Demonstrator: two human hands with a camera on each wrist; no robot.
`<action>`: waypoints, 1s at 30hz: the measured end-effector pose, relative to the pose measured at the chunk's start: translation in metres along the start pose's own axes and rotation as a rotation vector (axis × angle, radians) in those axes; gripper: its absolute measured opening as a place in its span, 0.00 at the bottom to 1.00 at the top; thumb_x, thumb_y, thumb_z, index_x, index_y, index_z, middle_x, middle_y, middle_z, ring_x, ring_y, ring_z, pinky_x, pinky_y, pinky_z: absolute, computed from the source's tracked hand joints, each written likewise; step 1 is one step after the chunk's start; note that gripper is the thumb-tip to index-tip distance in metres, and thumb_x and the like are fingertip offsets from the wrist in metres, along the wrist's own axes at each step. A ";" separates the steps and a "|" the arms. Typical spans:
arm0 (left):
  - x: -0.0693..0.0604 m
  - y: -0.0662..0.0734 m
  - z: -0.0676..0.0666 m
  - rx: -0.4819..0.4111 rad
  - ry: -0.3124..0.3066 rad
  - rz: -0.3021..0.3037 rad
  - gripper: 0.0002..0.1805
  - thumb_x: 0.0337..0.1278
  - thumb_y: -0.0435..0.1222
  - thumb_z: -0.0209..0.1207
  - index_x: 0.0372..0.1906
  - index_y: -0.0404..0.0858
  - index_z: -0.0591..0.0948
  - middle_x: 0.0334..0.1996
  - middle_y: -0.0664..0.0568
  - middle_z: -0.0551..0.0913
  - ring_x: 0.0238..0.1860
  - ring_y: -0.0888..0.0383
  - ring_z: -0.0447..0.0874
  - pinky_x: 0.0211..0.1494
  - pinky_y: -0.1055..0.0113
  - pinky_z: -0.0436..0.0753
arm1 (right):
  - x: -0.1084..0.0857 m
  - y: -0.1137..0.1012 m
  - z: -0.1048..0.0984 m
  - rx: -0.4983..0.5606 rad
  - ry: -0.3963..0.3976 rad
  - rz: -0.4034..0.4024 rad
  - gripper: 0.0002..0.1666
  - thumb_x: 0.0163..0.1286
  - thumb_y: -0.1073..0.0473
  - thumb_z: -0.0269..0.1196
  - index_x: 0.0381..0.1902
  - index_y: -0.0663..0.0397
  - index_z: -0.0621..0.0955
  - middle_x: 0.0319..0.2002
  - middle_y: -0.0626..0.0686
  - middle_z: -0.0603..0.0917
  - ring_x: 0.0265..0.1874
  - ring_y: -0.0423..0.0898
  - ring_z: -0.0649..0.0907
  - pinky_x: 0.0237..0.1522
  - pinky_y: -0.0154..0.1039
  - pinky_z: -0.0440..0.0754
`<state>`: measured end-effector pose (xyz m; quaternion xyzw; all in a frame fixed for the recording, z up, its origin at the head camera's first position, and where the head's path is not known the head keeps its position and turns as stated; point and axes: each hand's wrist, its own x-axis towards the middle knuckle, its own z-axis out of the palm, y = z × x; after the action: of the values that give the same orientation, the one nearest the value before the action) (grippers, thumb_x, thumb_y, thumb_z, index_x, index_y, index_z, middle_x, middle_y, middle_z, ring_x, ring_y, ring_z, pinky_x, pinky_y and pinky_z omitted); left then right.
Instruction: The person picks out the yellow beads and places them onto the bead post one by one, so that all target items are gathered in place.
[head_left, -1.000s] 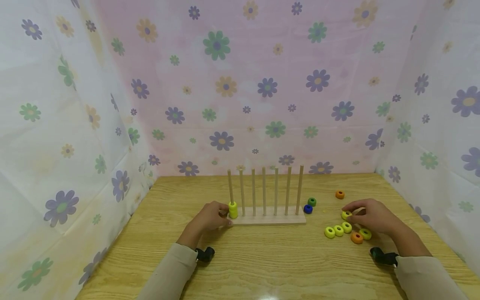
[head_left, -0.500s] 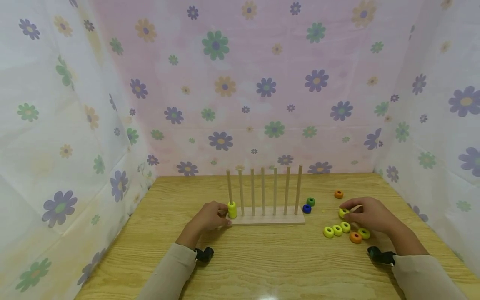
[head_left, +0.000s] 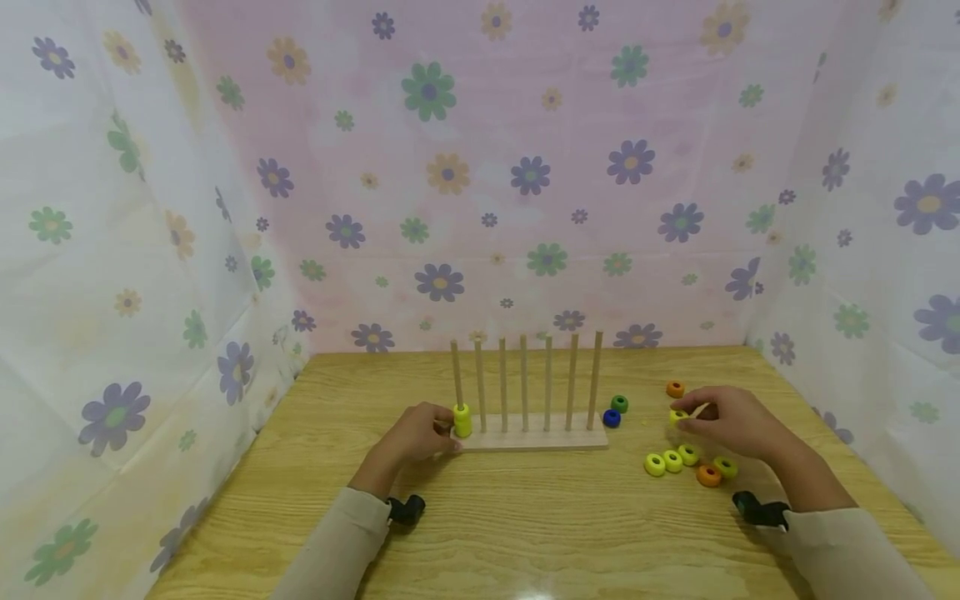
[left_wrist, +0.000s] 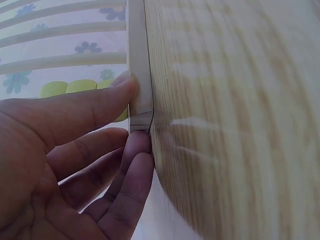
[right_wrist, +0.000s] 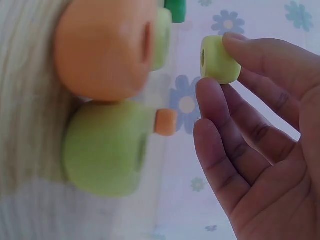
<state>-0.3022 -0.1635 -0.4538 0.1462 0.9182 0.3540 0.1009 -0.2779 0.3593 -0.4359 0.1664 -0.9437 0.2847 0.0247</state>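
Observation:
My left hand holds the left end of a wooden peg stand, which has a row of upright pegs. In the left wrist view the thumb lies on the face of its base and fingertips touch the end. Yellow beads are stacked on the leftmost peg, partly hidden by the thumb in that view. Off to the right, my right hand pinches a yellow bead between thumb and fingers, its hole visible from the side. The bead is raised off the table.
Below the right hand lie several yellow beads and an orange bead. Another orange bead sits farther back. A green bead and a blue bead rest beside the stand's right end. Flowered cloth surrounds the wooden table.
My right hand has lifted the yellow bead from the table and moved slightly back and to the left with it. The left hand keeps its hold on the peg stand.

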 end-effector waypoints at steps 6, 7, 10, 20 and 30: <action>0.000 0.001 -0.001 -0.013 0.002 -0.006 0.25 0.56 0.37 0.75 0.60 0.40 0.86 0.45 0.51 0.87 0.40 0.57 0.83 0.38 0.64 0.83 | 0.003 -0.016 -0.009 -0.024 0.039 -0.056 0.19 0.70 0.48 0.71 0.53 0.51 0.88 0.45 0.50 0.90 0.33 0.35 0.86 0.32 0.33 0.84; 0.000 0.001 -0.001 -0.015 0.001 -0.002 0.24 0.56 0.37 0.75 0.59 0.40 0.86 0.44 0.50 0.87 0.40 0.56 0.83 0.38 0.63 0.82 | 0.004 -0.019 -0.010 -0.024 0.041 -0.061 0.19 0.70 0.48 0.71 0.53 0.51 0.88 0.45 0.50 0.90 0.33 0.35 0.86 0.32 0.33 0.84; 0.000 0.001 -0.001 -0.015 0.001 0.010 0.24 0.56 0.36 0.76 0.59 0.39 0.86 0.46 0.50 0.88 0.40 0.57 0.84 0.38 0.63 0.83 | 0.007 -0.025 -0.014 -0.041 0.048 -0.087 0.18 0.70 0.48 0.71 0.53 0.49 0.89 0.46 0.49 0.90 0.33 0.34 0.86 0.33 0.32 0.84; 0.001 0.000 0.000 -0.025 -0.002 0.021 0.22 0.56 0.36 0.76 0.56 0.40 0.87 0.42 0.52 0.87 0.37 0.57 0.82 0.37 0.64 0.81 | 0.015 -0.044 -0.020 -0.095 0.100 -0.176 0.15 0.71 0.48 0.71 0.50 0.46 0.89 0.43 0.45 0.90 0.32 0.33 0.85 0.33 0.32 0.85; 0.003 -0.004 0.001 -0.026 -0.005 0.021 0.20 0.56 0.37 0.75 0.54 0.41 0.88 0.37 0.53 0.85 0.34 0.56 0.80 0.33 0.64 0.80 | 0.021 -0.055 -0.019 -0.088 0.091 -0.198 0.15 0.71 0.46 0.70 0.51 0.44 0.89 0.42 0.43 0.89 0.33 0.32 0.85 0.35 0.32 0.85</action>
<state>-0.3052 -0.1646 -0.4571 0.1555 0.9117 0.3666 0.1015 -0.2805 0.3207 -0.3882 0.2445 -0.9322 0.2464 0.1028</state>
